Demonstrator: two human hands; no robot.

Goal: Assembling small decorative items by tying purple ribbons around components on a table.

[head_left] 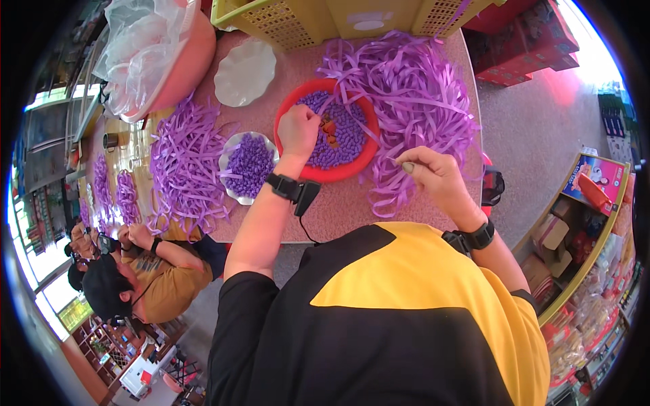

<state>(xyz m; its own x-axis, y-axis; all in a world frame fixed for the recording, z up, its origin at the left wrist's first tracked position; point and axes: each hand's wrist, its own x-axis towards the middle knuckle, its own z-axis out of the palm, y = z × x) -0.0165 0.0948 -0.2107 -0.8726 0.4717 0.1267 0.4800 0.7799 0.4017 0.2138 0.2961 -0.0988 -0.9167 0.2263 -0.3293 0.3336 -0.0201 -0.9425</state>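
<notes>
My left hand is over the left side of a red bowl, fingers pinched together; what they hold, if anything, is too small to make out. Small purple beads fill the bowl, and a few orange-red pieces lie among them. To the right, above the near edge of a loose heap of purple ribbons, my right hand has thumb and forefinger pressed together. I cannot tell whether a ribbon end is between them.
Left of the red bowl stands a white scalloped dish of purple beads; an upturned-looking white plate lies behind. More ribbons cover the table's left. A yellow crate and pink tub border the back. A co-worker sits at left.
</notes>
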